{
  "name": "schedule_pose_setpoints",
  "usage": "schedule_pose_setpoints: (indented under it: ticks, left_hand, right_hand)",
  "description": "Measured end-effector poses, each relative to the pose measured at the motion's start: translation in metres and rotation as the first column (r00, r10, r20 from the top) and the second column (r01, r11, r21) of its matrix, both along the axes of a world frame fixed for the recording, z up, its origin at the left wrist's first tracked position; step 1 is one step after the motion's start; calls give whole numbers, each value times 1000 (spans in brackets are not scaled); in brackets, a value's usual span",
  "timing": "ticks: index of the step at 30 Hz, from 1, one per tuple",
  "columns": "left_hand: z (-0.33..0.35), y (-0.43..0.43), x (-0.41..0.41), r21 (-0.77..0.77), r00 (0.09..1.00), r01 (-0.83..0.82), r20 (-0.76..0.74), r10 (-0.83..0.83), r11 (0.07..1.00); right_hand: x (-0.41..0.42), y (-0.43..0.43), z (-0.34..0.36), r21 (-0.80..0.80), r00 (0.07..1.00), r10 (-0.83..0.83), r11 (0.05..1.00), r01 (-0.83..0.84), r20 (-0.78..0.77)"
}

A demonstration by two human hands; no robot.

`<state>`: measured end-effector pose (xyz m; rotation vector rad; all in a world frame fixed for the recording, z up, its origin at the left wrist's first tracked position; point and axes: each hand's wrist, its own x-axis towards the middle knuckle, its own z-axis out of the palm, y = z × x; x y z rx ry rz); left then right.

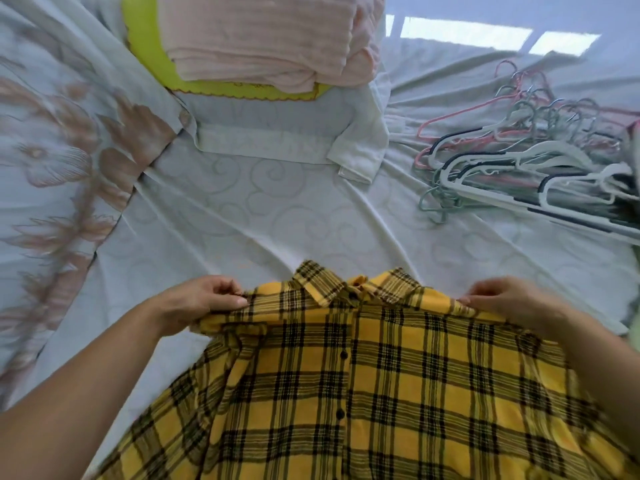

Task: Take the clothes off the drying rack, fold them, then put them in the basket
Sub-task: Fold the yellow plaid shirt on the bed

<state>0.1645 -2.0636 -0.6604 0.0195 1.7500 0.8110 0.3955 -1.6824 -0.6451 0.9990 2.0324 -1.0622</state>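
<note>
1. Head view: left hand pinches the yellow plaid shirt at its left-side shoulder edge, thumb and fingers closed on cloth.
2. The shirt spreads front up, buttoned, over the bed sheet, collar farthest from the person. It looks light, soft and limp, likely to sag and crease, so both shoulder edges seem the sound holds.
3. Right hand pinches the shirt's other shoulder edge likewise.
4. Hangers lie beyond the shirt, to its right.

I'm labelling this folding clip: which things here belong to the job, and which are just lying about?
In the job: shirt, pinched at the shoulders by left hand and right hand; basket; pink clothes in it.
Lying about: hangers; floral cover.
</note>
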Motion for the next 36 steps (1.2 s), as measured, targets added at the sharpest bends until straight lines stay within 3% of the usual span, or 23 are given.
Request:
schedule_pose_setpoints:
  ticks: [4, 9, 11, 14, 18, 23, 27, 32, 34, 36]
  left_hand:
    - [15, -29, 31, -11, 988, 131, 87, -129, 991]
    - [36, -48, 60, -146, 964, 267, 19, -267, 953]
    - [49, -51, 65, -119, 957, 277, -55, -285, 953]
    - [74, -52, 70, -29, 951, 179, -249, -181, 983]
    - [122, -52, 81, 37, 783, 103, -619, -58, 994]
    - [206, -61, 110, 141, 600, 76, -797, 67, 987]
    - [271, -73, 143, 136, 501, 85, -862, 76, 987]
    - [358, -108, 190, 184, 383, 39, -911, 156, 982]
    - [386, -118, 206, 194, 324, 28, -930, 175, 981]
    - [414, -122, 219, 193, 260, 39, -949, 176, 980]
  right_hand:
    - [26, -20, 21, 85, 980, 198, 976, -198, 7]
    - [62, -27, 47, -42, 943, 313, 950, -310, 113]
    - [72, -23, 59, -63, 961, 266, 963, -261, 75]
    - [81, -20, 81, -27, 982, 117, 992, -122, -145]
    - [88, -27, 119, 157, 909, 148, 983, -93, -390]
    - [114, -46, 200, 448, 749, 276, 894, 30, -602]
    - [140, -56, 266, 564, 717, 376, 825, 30, -587]
    - [183, -76, 360, 505, 710, 402, 860, -77, -577]
    - [194, -84, 393, 536, 706, 469, 831, -149, -530]
    - [201, -91, 422, 598, 676, 501, 794, -110, -540]
